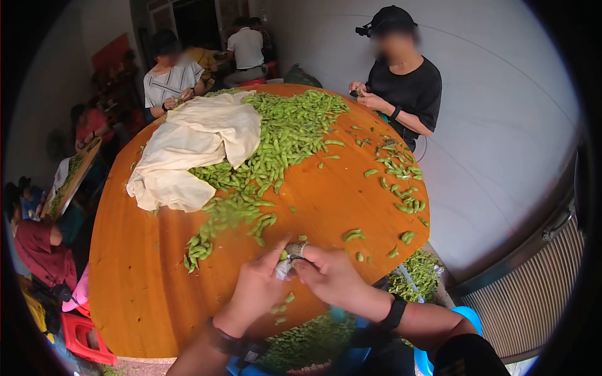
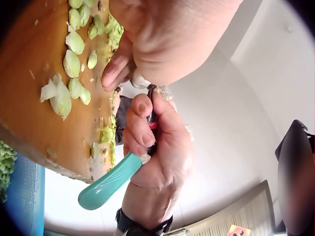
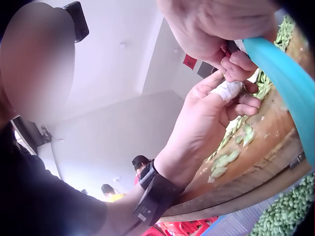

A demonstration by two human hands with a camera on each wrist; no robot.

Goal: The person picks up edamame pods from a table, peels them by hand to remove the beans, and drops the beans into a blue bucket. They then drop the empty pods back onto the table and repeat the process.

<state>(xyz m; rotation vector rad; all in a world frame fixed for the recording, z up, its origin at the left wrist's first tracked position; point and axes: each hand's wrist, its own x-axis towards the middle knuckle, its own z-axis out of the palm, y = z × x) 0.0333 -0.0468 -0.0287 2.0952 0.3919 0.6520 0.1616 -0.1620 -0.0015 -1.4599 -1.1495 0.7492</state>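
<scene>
Close together over the table's near edge, the left hand [image 1: 258, 289] pinches a small green pod [image 1: 284, 255], and the right hand [image 1: 335, 279] meets it from the right. White wrapping [image 3: 229, 90] covers part of the left thumb in the right wrist view. The right hand [image 2: 160, 142] curls round a tool with a teal handle [image 2: 109, 183]; the tool's working end is mostly hidden by fingers. A grey, textured cover [image 1: 296, 249] is on a right-hand digit. Shelled green beans [image 2: 71, 64] lie on the wood beside the hands.
A heap of green pods [image 1: 295, 125] and a cream cloth [image 1: 182, 147] cover the far part of the round table [image 1: 144, 282]. Below the near edge stands a blue container with many beans [image 1: 304, 344]. Two people sit across the table; loose pods [image 1: 407, 237] lie at right.
</scene>
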